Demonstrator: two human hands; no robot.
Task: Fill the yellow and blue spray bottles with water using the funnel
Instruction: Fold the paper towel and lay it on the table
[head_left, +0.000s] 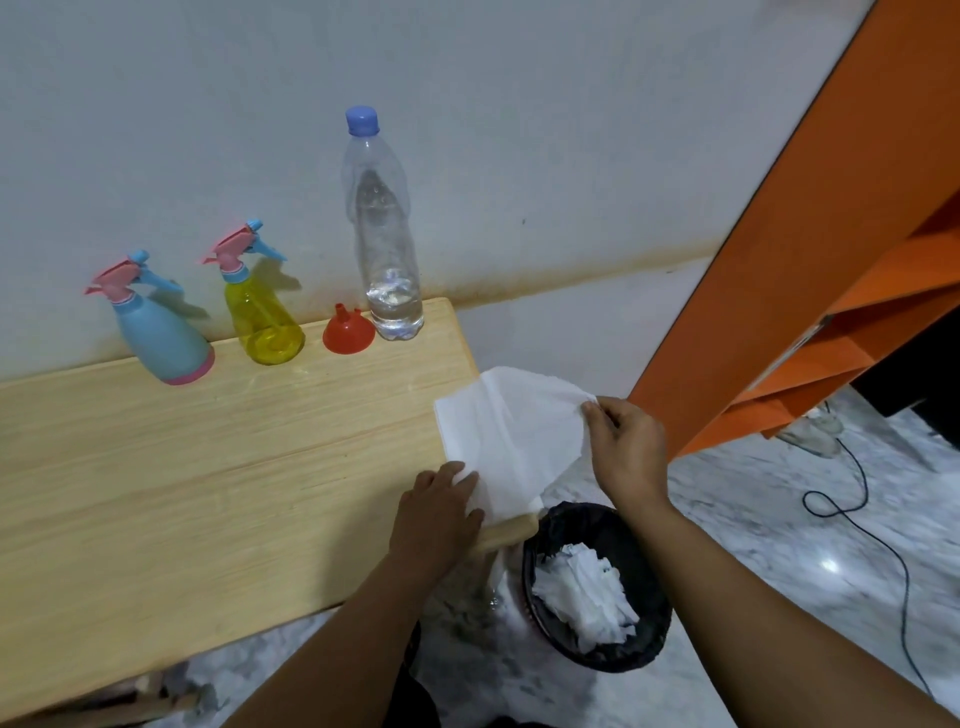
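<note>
A blue spray bottle (161, 332) and a yellow spray bottle (265, 317) stand at the back of the wooden table (208, 467), both with pink and blue trigger heads on. A red funnel (348, 332) lies mouth down beside them. A tall clear water bottle (387, 244) with a blue cap stands at the table's back right corner, water only in its bottom part. A white paper tissue (509, 431) hangs over the table's right edge. My left hand (441, 514) presses its lower corner and my right hand (628, 447) pinches its upper right corner.
A black-lined waste bin (644, 608) with crumpled white tissue stands on the marble floor below the table's right corner. An orange shelf unit (810, 291) leans in at the right. A dark cable (878, 545) runs across the floor. A grey wall is behind the table.
</note>
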